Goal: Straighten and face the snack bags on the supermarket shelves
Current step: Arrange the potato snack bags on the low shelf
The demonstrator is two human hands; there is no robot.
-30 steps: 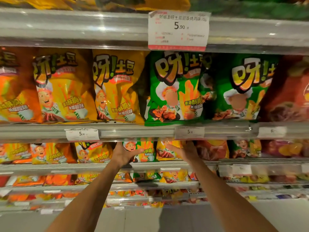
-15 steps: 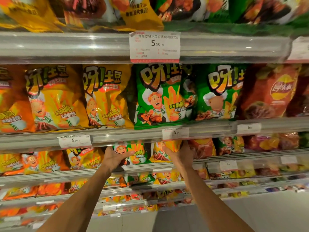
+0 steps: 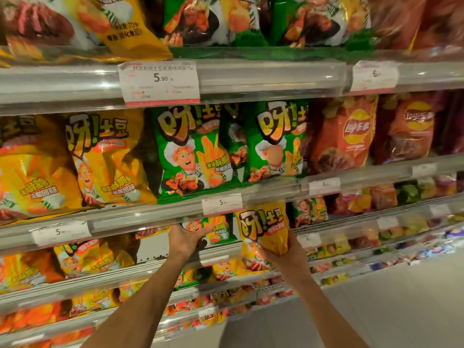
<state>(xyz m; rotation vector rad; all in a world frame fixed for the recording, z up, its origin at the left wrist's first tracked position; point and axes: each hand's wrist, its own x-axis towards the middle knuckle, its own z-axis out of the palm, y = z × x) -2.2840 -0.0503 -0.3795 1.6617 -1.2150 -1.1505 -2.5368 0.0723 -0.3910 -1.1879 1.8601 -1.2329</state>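
My right hand (image 3: pixel 288 254) grips a small yellow snack bag (image 3: pixel 263 229) from below and holds it upright, out in front of the shelf edge. My left hand (image 3: pixel 184 238) reaches into the same shelf and holds a small green snack bag (image 3: pixel 218 228) by its left side. One shelf up stand large yellow bags (image 3: pixel 105 159) on the left and large green bags (image 3: pixel 193 151) in the middle, all facing forward.
Orange and red chip bags (image 3: pixel 344 136) fill the right end of the upper shelf. Price tags (image 3: pixel 160 82) hang on the clear shelf rails (image 3: pixel 276 76). Lower shelves (image 3: pixel 100 280) hold more small bags. Pale floor (image 3: pixel 401 310) lies at the lower right.
My right hand has pulled the yellow bag out from under the shelf rail into full view. The view has tilted up and to the right. My left hand stays on the green bag.
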